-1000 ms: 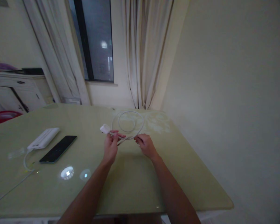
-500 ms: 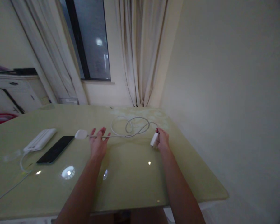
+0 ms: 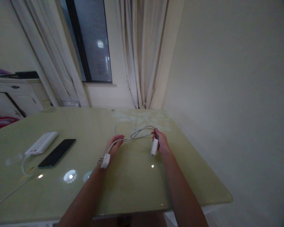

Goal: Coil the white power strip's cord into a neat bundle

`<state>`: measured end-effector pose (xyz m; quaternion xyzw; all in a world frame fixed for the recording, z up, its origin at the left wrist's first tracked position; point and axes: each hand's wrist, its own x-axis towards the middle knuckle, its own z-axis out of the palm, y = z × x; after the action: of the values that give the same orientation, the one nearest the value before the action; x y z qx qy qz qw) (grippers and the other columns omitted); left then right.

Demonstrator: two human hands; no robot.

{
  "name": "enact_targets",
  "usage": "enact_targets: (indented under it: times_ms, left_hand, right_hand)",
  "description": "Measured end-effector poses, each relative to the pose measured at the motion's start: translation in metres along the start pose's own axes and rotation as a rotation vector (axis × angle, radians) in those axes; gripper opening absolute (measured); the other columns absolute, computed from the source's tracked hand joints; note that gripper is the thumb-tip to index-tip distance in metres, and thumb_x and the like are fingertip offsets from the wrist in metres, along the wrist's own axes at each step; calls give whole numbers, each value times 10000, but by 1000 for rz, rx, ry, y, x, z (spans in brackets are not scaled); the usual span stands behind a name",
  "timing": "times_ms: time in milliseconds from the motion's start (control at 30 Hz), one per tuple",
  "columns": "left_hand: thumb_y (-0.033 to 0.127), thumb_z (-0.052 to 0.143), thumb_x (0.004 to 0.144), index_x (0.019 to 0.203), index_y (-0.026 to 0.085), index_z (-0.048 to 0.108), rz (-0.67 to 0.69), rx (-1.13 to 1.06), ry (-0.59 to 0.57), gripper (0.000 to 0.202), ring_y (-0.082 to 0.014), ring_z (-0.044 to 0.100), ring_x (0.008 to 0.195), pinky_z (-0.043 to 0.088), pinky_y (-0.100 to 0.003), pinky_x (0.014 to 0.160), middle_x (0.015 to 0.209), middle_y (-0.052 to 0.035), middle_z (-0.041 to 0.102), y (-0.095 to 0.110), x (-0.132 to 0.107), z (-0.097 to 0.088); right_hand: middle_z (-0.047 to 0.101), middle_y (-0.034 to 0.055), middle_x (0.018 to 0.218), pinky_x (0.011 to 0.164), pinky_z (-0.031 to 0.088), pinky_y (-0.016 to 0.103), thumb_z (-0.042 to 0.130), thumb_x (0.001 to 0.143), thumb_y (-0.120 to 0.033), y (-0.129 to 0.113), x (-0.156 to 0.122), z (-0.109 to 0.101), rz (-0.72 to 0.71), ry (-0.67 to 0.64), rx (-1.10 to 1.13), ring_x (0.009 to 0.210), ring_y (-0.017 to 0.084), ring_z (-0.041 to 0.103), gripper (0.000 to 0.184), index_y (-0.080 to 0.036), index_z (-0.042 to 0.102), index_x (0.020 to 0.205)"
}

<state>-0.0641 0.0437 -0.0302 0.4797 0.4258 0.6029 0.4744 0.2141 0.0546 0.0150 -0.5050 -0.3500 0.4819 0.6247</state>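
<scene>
A pale grey charging cable [image 3: 138, 131] is gathered into loops between my hands above the table. My left hand [image 3: 113, 145] has its fingers closed round the cable. From it the end curves back to a white plug [image 3: 105, 160] with metal prongs, which lies over my left wrist. My right hand [image 3: 162, 142] pinches the other end of the loops. Below its fingers hangs a white adapter block [image 3: 154, 147], tilted, against the palm side. A thin loop of the cable stands out behind my left hand.
On the left of the glossy green table [image 3: 132, 189] lie a black phone [image 3: 57, 153] and a white power bank [image 3: 42, 143] with a white cord [image 3: 10, 194] running to the left edge. A wall [image 3: 227, 94] borders the right side; curtains [image 3: 144, 56] hang behind.
My left hand has moved right and closed on the cable, bringing the plug from beside the phone to my wrist. The loops have drawn tighter. My right hand has shifted slightly left.
</scene>
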Motion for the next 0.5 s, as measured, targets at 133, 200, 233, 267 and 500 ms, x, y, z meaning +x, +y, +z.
enact_targets:
  times_ms: [133,200,233,267,500]
  left_hand:
    - [639,782,687,1035,177,685,56,76,86,586,-273,731,1003,593,-433,898,1086,-143,768,0,4,2]
    - [634,726,755,1047,179,674,113,113,154,543,-262,730,988,595,-413,861,1079,-142,768,6,3,3]
    - [615,695,793,1052,176,669,143,132,190,510,-250,729,973,594,-394,833,1077,-142,767,10,3,2]
    - [587,671,823,1051,172,665,169,146,234,473,-237,728,949,591,-372,799,1068,-141,765,15,3,0]
    - [317,531,907,1103,169,544,401,27,943,246,-122,656,748,491,-224,634,903,-38,680,46,18,-52]
  right_hand:
    - [583,-6,495,463,355,245,737,780,-545,2,1,1,5,4,-6,442,108,483,404,-163,687,659]
    - [586,-9,491,463,365,243,736,798,-475,6,5,3,44,5,35,438,109,490,351,-170,661,641]
    - [580,-16,487,458,367,245,741,797,-434,9,8,4,75,20,97,429,109,486,320,-174,644,636]
    - [569,-26,482,452,369,246,746,791,-392,10,11,3,100,53,183,418,109,477,290,-180,624,635]
    - [374,-99,419,441,378,221,590,872,-340,10,39,-49,-60,355,554,382,100,411,413,-224,321,581]
